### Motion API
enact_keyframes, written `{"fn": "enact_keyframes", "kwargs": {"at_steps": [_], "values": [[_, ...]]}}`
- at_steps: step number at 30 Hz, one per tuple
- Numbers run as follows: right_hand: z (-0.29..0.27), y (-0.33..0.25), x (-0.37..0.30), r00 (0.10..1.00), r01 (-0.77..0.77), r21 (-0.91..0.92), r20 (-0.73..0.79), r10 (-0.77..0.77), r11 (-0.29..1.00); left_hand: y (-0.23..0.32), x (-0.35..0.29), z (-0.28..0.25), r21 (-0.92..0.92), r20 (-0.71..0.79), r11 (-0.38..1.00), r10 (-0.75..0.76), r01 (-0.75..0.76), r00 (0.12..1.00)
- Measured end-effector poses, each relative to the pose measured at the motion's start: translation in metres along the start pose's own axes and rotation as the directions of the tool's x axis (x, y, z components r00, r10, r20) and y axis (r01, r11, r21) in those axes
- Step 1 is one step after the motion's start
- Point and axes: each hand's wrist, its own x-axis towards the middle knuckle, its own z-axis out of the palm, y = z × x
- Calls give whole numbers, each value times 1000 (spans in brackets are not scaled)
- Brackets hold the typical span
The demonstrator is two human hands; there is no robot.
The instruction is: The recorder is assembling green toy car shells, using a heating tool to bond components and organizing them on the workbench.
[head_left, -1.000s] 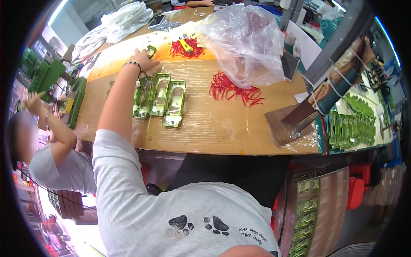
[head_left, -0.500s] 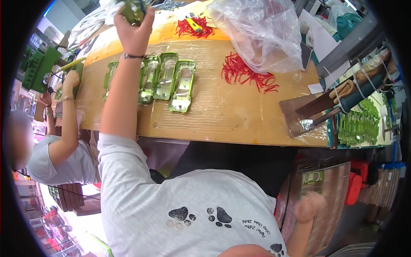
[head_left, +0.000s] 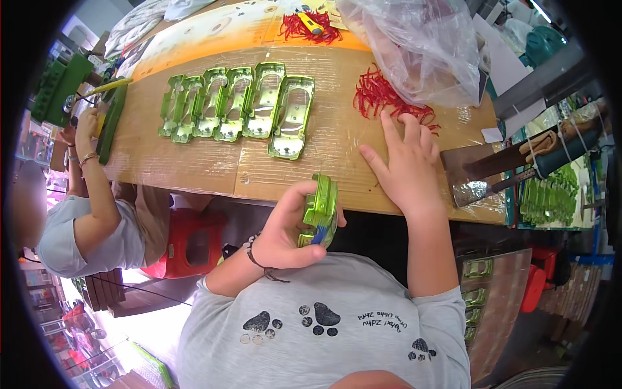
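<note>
My left hand (head_left: 282, 235) is closed round a green plastic housing (head_left: 322, 211), held on edge in front of my chest, just off the table's near edge. A bit of blue shows at the housing's lower side. My right hand (head_left: 412, 162) reaches over the table with its fingers spread. Its fingertips are at the near edge of a loose pile of thin red strips (head_left: 374, 95); whether they touch the strips I cannot tell. Several similar green housings (head_left: 260, 104) lie side by side in a row on the table, left of my right hand.
A clear plastic bag (head_left: 421, 58) lies beyond the red strips. A yellow cutter (head_left: 310, 24) rests on another red pile. Tools are strapped to a bar (head_left: 518, 159) at the right. Another person (head_left: 91, 227) works at a green machine (head_left: 63, 91) on the left.
My left hand has come back from the table's far side to my chest with the housing. My right hand has risen from beside the lower-right boards to the red strips.
</note>
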Motion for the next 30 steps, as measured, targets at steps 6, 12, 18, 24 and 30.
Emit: {"fn": "enact_keyframes", "kwargs": {"at_steps": [6,12,18,24,30], "values": [[-7,1,-9,999,28,56,-21,-27,998,-8,13,2,124,-9,991,54,-53,998],[-4,14,-32,976,143,300,-204,-83,943,-6,25,14,344,136,938,-15,-33,991],[-24,12,-55,996,30,344,-87,-1,938,5,24,26,538,156,843,-93,-6,983],[-28,12,-57,985,-135,412,-40,167,901,-2,17,28,631,145,771,-8,-86,989],[-23,11,-62,986,-77,495,-92,140,865,-2,15,33,782,122,615,7,-101,992]]}}
